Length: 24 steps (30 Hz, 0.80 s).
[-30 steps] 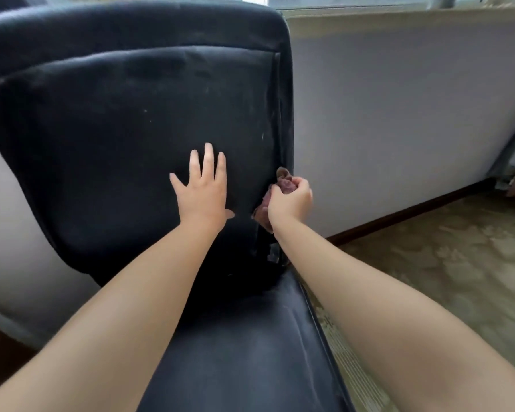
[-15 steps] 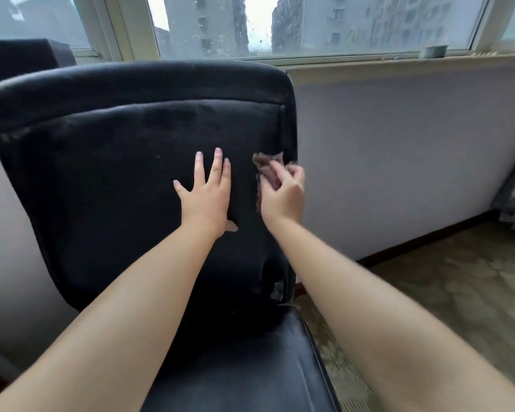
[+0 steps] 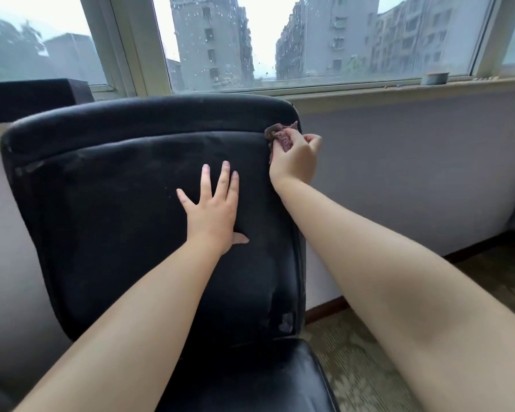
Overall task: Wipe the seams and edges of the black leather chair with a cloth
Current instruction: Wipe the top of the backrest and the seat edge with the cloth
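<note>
The black leather chair faces me, its backrest filling the left and centre of the view and its seat at the bottom. My left hand lies flat on the middle of the backrest with fingers spread. My right hand grips a small brownish-purple cloth and holds it against the upper right corner of the backrest, where the vertical side seam meets the top seam. Most of the cloth is hidden under my fingers.
A grey wall and a window sill stand close behind and to the right of the chair. A small round dish sits on the sill. A dark box is behind the chair's left side. Patterned floor lies to the right.
My right hand has slid the cloth up the backrest's right side seam, from near the bottom to the upper corner. My left hand stays flat on the backrest. The view has tilted upward.
</note>
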Each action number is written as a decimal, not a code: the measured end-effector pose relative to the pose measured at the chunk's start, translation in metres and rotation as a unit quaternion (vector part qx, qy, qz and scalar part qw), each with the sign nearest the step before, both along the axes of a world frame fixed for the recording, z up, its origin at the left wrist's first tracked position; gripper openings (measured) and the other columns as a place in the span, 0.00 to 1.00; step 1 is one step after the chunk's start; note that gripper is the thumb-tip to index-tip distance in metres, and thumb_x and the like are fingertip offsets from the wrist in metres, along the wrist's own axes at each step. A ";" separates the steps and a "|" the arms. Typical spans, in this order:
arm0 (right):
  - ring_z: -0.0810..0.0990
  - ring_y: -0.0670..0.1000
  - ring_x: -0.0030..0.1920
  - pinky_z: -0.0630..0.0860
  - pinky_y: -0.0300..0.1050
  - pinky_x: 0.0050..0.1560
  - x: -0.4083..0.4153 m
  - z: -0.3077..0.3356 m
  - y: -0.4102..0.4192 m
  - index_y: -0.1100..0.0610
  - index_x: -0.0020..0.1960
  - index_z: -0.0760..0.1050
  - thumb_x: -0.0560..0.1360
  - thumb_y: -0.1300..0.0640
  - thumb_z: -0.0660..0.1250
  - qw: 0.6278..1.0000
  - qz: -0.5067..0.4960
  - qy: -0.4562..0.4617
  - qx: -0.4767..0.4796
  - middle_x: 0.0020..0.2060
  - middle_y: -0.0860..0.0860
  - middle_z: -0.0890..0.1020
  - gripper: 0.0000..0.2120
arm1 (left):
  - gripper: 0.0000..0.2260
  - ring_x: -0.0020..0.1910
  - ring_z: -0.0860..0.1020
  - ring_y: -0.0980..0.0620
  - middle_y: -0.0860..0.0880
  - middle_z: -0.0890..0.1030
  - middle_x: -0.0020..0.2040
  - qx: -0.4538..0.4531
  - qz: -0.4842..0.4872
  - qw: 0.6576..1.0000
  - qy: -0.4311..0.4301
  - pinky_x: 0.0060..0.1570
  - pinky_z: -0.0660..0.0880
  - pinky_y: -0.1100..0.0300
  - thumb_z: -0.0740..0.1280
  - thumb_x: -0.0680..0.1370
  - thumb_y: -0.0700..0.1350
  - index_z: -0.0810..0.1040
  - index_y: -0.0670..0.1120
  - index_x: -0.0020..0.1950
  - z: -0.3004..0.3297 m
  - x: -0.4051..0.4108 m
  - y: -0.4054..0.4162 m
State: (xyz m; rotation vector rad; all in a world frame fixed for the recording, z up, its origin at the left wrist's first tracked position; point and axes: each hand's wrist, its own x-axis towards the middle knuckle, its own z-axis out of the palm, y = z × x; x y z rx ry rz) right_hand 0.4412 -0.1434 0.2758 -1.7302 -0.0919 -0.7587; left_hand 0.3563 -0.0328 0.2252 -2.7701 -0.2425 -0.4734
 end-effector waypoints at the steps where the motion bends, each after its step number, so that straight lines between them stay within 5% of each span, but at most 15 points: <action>1: 0.75 0.57 0.54 0.68 0.38 0.54 0.005 0.005 -0.001 0.55 0.60 0.78 0.77 0.56 0.64 1.000 0.004 0.005 -0.008 0.56 0.54 0.69 0.12 | 0.57 0.75 0.34 0.40 0.48 0.30 0.76 -0.001 0.000 1.000 -0.002 0.66 0.54 0.29 0.68 0.67 0.69 0.32 0.46 0.76 0.004 0.003 0.001; 10: 0.74 0.56 0.53 0.64 0.35 0.47 -0.019 -0.058 0.002 0.55 0.60 0.78 0.77 0.55 0.66 1.000 -0.026 -0.007 -0.012 0.55 0.55 0.72 0.13 | 0.60 0.75 0.33 0.39 0.46 0.29 0.75 0.013 0.003 1.000 -0.002 0.65 0.54 0.28 0.68 0.64 0.70 0.32 0.44 0.76 -0.003 0.008 0.002; 17: 0.68 0.57 0.58 0.64 0.41 0.56 -0.002 -0.003 -0.004 0.56 0.59 0.77 0.79 0.56 0.61 0.991 -0.022 -0.030 -0.126 0.59 0.56 0.70 0.12 | 0.56 0.77 0.38 0.47 0.48 0.32 0.76 0.021 0.007 1.000 -0.007 0.69 0.60 0.37 0.69 0.69 0.66 0.34 0.44 0.77 0.013 -0.005 0.019; 24: 0.66 0.60 0.60 0.65 0.50 0.62 0.000 0.025 0.060 0.59 0.62 0.75 0.81 0.58 0.56 0.953 -0.034 -0.069 -0.294 0.62 0.56 0.69 0.14 | 0.53 0.76 0.37 0.42 0.44 0.35 0.77 -0.058 0.074 0.995 -0.007 0.70 0.59 0.39 0.71 0.69 0.63 0.39 0.46 0.78 0.041 -0.023 0.075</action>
